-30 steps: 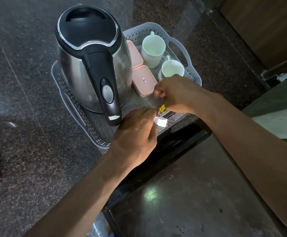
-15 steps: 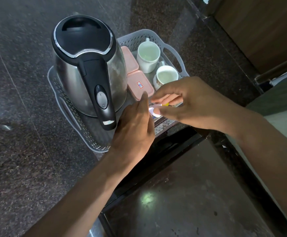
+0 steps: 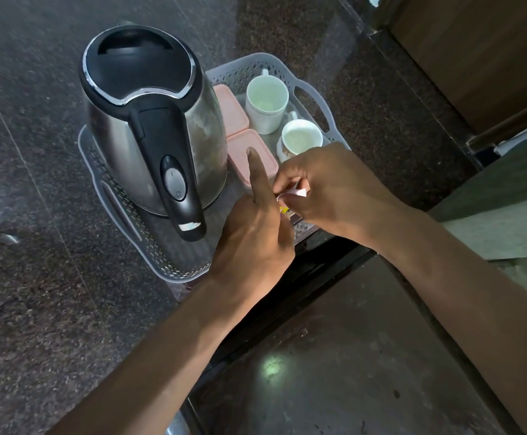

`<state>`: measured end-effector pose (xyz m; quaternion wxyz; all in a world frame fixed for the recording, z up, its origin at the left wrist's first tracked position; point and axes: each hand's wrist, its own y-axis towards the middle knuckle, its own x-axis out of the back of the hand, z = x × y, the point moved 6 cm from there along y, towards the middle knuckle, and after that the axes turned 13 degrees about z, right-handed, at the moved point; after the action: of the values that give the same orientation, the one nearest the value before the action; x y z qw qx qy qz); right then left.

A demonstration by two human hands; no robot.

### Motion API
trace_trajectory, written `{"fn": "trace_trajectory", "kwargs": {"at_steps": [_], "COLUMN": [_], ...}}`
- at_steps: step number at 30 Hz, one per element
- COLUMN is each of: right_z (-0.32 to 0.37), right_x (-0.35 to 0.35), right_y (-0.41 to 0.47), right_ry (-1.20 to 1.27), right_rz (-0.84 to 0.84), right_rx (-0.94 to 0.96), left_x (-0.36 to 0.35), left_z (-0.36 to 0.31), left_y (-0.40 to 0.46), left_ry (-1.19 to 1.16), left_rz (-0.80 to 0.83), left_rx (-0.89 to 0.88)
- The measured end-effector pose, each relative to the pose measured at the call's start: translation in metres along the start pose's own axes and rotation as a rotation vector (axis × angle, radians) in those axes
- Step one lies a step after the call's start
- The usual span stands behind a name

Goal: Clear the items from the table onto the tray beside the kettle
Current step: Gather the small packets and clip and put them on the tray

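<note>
A steel kettle (image 3: 149,127) with a black lid and handle stands on the left of a grey perforated tray (image 3: 124,211). Beside it on the tray are two pink lidded boxes (image 3: 252,149) and two white cups (image 3: 266,102). My right hand (image 3: 328,186) pinches small white and pink sachets (image 3: 298,192) over the tray's near right corner. My left hand (image 3: 252,224) is right next to it, forefinger stretched up over the nearer pink box, other fingers curled. A yellow sachet (image 3: 284,209) shows between the hands; which hand holds it is hidden.
The tray rests on a dark speckled stone counter (image 3: 51,277). A lower dark glossy surface (image 3: 334,372) lies at the bottom right, below a black edge. Wooden panelling (image 3: 491,51) fills the top right corner.
My right hand has lifted from the tray's corner and closed on the sachets. My left forefinger has stretched out over the pink box. The view has shifted a little.
</note>
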<state>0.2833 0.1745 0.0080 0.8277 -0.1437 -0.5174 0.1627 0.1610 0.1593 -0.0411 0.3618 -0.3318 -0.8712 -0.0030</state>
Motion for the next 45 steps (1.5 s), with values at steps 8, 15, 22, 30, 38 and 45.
{"fn": "trace_trajectory", "kwargs": {"at_steps": [8,15,22,30,38,45], "right_z": [-0.042,-0.050,-0.044,-0.045,-0.043,-0.039], "right_x": [0.014,0.008,-0.002,0.012,0.018,0.011], "right_y": [0.003,0.016,0.032,0.014,0.029,0.049], "right_ry": [0.086,0.003,-0.230,-0.110,-0.125,-0.096], "right_rz": [-0.191,-0.255,-0.135,-0.315,-0.378,-0.338], "right_rx": [-0.194,-0.313,-0.318,-0.315,-0.380,-0.437], "left_x": [0.004,-0.001,-0.003,-0.003,-0.006,-0.003], "left_z": [0.011,0.019,0.021,0.021,0.018,0.021], "left_y": [-0.010,-0.020,-0.022,-0.021,-0.012,-0.005], "left_ry": [-0.018,0.000,0.058,0.056,0.099,0.105], "left_rz": [0.069,0.056,0.100,0.126,0.224,0.244], "left_rx": [0.100,0.102,0.119,0.095,0.050,0.017]}}
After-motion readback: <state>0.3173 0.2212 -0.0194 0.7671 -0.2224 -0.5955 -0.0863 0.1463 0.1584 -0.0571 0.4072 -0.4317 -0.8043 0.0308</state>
